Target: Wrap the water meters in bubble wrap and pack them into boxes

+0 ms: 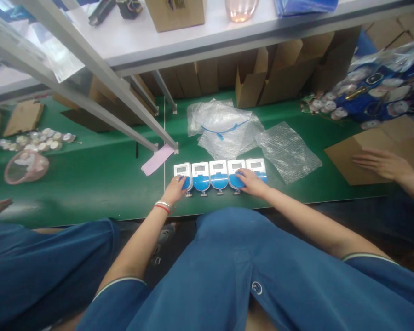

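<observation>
Several white-and-blue water meters (219, 177) with small grey displays stand side by side in a row on the green worktop, metal fittings pointing toward me. My left hand (175, 189) grips the lower edge of the leftmost meter (182, 169), its fingertips on the blue part. At the other end, my right hand (251, 183) has its fingers closed on the blue cover of the meter second from the right (236, 164). That hand partly covers the rightmost meter (255, 164). Just behind the row lie clear bubble-wrap bags (224, 133), and another bubble-wrap sheet (290, 151) is to the right.
Shelf legs (152, 124) come down at left beside a pink paper (158, 159). Cardboard boxes (251, 78) stand under the shelf (207, 46). A co-worker's hand (382, 163) rests on cardboard at right, near piled parts (376, 96). A pink basket (37, 170) is at left.
</observation>
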`<state>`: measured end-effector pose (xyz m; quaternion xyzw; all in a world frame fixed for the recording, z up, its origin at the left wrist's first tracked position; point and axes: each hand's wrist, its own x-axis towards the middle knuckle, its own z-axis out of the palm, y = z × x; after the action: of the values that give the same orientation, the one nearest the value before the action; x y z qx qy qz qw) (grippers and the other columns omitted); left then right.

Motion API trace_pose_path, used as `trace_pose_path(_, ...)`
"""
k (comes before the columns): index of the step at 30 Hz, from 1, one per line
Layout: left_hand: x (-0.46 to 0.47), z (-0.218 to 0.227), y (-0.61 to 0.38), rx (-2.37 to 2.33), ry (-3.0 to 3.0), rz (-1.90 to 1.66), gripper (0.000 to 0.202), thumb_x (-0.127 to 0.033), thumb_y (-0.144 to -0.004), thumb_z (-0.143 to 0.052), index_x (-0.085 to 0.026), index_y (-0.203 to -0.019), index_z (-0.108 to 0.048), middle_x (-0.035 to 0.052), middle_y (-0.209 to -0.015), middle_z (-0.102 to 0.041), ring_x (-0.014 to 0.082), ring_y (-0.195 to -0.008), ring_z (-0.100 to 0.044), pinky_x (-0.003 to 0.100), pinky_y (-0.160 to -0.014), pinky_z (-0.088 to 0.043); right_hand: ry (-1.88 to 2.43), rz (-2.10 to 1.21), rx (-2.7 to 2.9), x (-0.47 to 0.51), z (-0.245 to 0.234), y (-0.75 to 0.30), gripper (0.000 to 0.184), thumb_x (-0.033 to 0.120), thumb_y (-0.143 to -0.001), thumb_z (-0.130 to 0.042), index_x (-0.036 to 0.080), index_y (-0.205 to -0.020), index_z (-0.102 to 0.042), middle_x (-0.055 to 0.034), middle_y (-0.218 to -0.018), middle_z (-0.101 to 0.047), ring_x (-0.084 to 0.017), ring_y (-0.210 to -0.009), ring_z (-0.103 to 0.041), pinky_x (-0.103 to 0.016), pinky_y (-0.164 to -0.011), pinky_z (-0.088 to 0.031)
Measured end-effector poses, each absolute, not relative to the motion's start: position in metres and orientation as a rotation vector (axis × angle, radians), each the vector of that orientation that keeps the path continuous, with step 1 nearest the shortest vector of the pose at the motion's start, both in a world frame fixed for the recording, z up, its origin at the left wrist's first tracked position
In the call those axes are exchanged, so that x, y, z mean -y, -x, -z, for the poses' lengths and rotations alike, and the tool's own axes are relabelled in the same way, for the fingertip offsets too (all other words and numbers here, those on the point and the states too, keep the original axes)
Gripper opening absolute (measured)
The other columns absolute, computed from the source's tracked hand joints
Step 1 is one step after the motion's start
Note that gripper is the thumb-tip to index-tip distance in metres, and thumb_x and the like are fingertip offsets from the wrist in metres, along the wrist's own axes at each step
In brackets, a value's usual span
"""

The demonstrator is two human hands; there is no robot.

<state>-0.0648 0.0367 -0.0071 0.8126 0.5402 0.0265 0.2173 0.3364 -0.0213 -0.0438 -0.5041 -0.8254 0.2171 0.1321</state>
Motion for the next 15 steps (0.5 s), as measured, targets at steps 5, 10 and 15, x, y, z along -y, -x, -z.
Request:
trace_pose_path(5,-0.084,-0.018,0.075,-1.417,-2.188,0.013,0.04,-0.03,-0.077,-0.056,-0.018,-0.114,-0.063,0.0099,-0.119,-0.063,0.0258,-0.112,-0.055,0.039,-0.104,-0.037,1.422,-0.706,2.392,-0.023,0.012,-0.353,0.033,0.038,-0.087,-0.052,0.02,-0.111,-0.065,-0.0092,-0.123,-0.055,-0.025,-0.112,-0.052,-0.041,-0.098,-0.043)
trace_pose_path(10,-0.105,-0.033,0.072,-1.451,-2.272,0.103,0.038,-0.025,-0.077,-0.055,-0.013,-0.112,-0.063,0.0116,-0.116,-0.064,0.0255,-0.11,-0.055,0.04,-0.103,-0.037,1.516,-0.689,2.354,-0.043,-0.004,-0.358,0.037,0.045,-0.088,-0.049,0.02,-0.11,-0.065,-0.0078,-0.112,-0.062,-0.024,-0.105,-0.057,-0.04,-0.094,-0.046)
trace_pose_path(15,-0.064,-0.033,0.032,-1.349,-2.561,-0.053,0.058,-0.025,-0.079,-0.056,-0.008,-0.133,-0.046,0.0172,-0.143,-0.04,0.0296,-0.136,-0.03,0.047,-0.114,-0.018,1.603,-0.516,2.174,-0.006,0.015,-0.375,0.054,0.045,-0.085,-0.052,0.017,-0.132,-0.048,-0.0104,-0.136,-0.048,-0.027,-0.126,-0.043,-0.045,-0.107,-0.036)
